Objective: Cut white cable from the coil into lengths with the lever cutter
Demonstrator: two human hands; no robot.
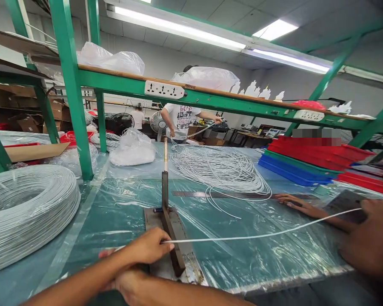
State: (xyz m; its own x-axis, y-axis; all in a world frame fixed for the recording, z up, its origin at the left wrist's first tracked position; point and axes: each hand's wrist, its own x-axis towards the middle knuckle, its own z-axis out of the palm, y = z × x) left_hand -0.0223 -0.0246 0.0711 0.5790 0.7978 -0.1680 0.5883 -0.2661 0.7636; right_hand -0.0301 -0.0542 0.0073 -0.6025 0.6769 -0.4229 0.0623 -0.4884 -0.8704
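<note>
My left hand point(155, 245) is closed in a pinch on a thin white cable point(242, 236), beside a lever cutter point(172, 238). This bench tool has a metal base, a spring and a raised handle. From the pinch the cable runs right across the lower arm of the cutter to a blurred hand point(370, 221) of another person. My right hand point(127, 284) crosses beneath my left forearm, and its fingers are mostly hidden. A short piece of cable shows just left of my left wrist.
A loose heap of white cable point(220, 170) lies behind a steel ruler point(191, 194). A large cable coil point(32, 216) sits at left. Stacked trays point(300, 165) and another person's hand point(293, 202) are at right. A green shelf frame point(72, 93) spans the bench; a person point(181, 121) stands beyond.
</note>
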